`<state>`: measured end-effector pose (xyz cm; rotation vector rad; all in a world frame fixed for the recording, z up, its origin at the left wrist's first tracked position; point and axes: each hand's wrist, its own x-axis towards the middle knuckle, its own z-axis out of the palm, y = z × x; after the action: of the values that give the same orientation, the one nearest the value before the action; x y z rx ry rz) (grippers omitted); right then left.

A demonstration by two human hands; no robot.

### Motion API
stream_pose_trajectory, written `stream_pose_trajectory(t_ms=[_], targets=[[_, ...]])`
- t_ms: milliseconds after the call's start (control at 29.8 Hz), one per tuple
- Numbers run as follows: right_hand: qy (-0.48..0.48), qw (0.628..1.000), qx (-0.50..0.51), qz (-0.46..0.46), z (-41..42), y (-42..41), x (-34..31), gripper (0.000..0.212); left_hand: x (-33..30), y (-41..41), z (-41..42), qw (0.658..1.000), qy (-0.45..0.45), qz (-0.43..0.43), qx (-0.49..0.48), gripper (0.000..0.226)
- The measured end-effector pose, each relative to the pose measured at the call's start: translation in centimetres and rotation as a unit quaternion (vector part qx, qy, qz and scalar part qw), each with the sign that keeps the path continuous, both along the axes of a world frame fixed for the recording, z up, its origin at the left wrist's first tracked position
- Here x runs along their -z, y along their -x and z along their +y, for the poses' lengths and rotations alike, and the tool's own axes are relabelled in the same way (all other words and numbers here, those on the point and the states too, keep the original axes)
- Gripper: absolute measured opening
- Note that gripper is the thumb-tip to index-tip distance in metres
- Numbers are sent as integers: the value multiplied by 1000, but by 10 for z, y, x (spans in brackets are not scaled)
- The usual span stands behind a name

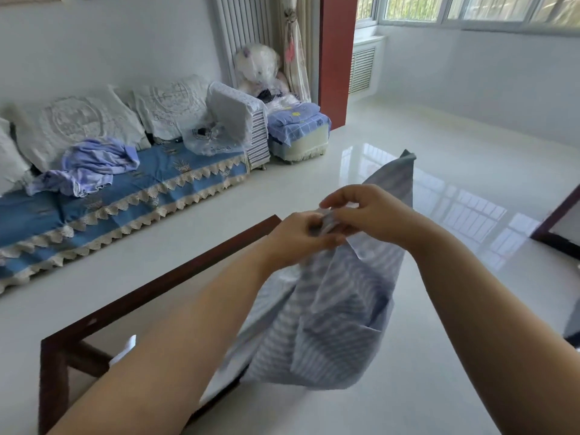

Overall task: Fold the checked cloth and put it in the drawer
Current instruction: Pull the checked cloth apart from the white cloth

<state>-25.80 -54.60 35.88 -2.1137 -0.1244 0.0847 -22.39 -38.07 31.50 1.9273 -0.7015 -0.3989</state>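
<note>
The blue-and-white checked cloth [339, 312] hangs in the air in front of me, above the glass-topped table [150, 287]. My left hand [298, 238] and my right hand [370, 215] meet at its upper edge, and both pinch the fabric between fingers and thumb. One corner of the cloth sticks up behind my right hand. The rest droops down in loose folds, blurred by motion. No drawer is in view.
A sofa with a blue lace-trimmed cover [125, 196] runs along the left wall, with white cushions and a crumpled lilac cloth [91, 166] on it. A small covered stool [298, 133] stands beside it. Glossy white floor spreads to the right. Dark furniture [561, 221] shows at the right edge.
</note>
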Motion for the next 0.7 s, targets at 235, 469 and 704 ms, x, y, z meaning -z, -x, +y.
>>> stream_pose_trajectory(t_ms=[235,469,704], targets=[[101,989,-103,16,0,6,13,38,13,5,0,995,-82,-60,-26,21],[214,971,-48,-93,6,-11,37,19,23,0,23,996,-81,-12,-41,29],[260,958,-119,-26,29,-14,43,49,27,-7,49,988,-155,-26,1,15]])
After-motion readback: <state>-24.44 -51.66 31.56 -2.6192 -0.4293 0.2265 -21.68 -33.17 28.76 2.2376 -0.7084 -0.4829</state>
